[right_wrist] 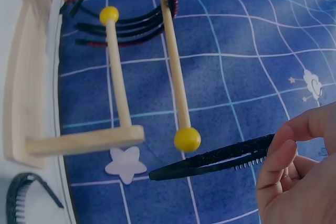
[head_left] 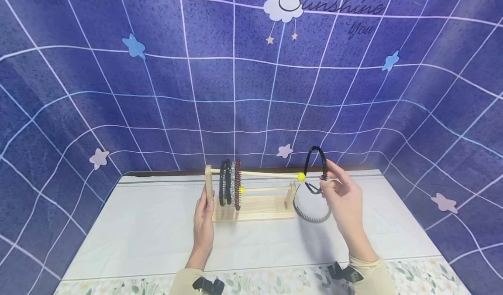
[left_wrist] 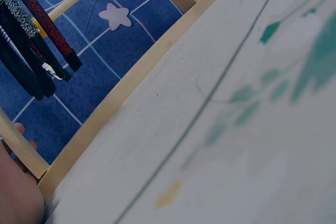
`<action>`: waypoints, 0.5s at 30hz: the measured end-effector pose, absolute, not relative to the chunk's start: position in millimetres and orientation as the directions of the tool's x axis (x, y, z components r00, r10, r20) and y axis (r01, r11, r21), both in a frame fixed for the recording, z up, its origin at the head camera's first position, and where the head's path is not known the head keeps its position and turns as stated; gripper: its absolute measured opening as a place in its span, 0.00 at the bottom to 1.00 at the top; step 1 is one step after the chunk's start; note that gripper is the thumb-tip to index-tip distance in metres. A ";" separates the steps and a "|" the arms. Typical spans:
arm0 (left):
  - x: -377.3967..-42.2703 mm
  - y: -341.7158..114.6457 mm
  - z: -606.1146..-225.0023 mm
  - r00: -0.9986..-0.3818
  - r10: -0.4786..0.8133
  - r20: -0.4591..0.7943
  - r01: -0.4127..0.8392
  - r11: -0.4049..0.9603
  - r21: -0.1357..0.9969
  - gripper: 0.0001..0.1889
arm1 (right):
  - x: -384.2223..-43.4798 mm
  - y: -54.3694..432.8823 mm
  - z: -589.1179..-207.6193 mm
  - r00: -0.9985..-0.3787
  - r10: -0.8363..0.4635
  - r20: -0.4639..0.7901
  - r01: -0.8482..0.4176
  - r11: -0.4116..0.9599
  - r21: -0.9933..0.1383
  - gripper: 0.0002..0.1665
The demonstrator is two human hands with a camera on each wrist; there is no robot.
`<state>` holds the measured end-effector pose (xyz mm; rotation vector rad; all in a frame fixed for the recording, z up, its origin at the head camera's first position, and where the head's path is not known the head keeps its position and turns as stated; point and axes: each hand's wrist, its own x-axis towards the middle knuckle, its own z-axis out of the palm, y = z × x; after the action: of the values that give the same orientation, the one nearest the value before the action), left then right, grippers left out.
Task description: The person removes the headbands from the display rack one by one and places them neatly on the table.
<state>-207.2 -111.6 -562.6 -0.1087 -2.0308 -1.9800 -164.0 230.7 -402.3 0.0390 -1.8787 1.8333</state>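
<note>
A wooden headband stand (head_left: 251, 210) has two rods tipped with yellow balls. Several headbands (head_left: 229, 183), black, silver and dark red, hang on the upper rod (head_left: 271, 174) near its left end. My left hand (head_left: 204, 225) grips the stand's left upright (head_left: 209, 183), thumb in front and fingers partly hidden behind. Between thumb and fingers, my right hand (head_left: 346, 203) pinches a black toothed headband (right_wrist: 215, 158). That headband is in the air by the upper rod's yellow ball (right_wrist: 187, 139). In the right wrist view it appears just below the ball, apart from it.
A dark toothed headband (head_left: 312, 218) lies on the white tablecloth (head_left: 149, 238) at the stand's right end, under my right hand. The lower rod (right_wrist: 118, 72) juts from the stand's short right upright (right_wrist: 84, 141). Behind the table hangs a blue gridded curtain (head_left: 251, 81).
</note>
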 end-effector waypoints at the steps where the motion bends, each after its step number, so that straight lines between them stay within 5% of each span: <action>1: -207.1 -111.6 -562.8 -0.950 -0.155 0.269 0.266 0.044 0.963 0.29 | -163.8 232.6 -403.3 -0.869 0.327 0.372 -0.363 0.091 -0.927 0.35; 15: -206.5 -111.1 -561.5 -0.945 -0.161 0.283 0.279 0.050 0.959 0.29 | -161.9 260.4 -418.6 -0.855 0.310 0.416 -0.335 0.282 -0.899 0.29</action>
<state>-206.5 -111.1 -561.5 -0.1190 -2.0189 -1.9659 -161.9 260.4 -418.6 0.0225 -2.0324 1.6150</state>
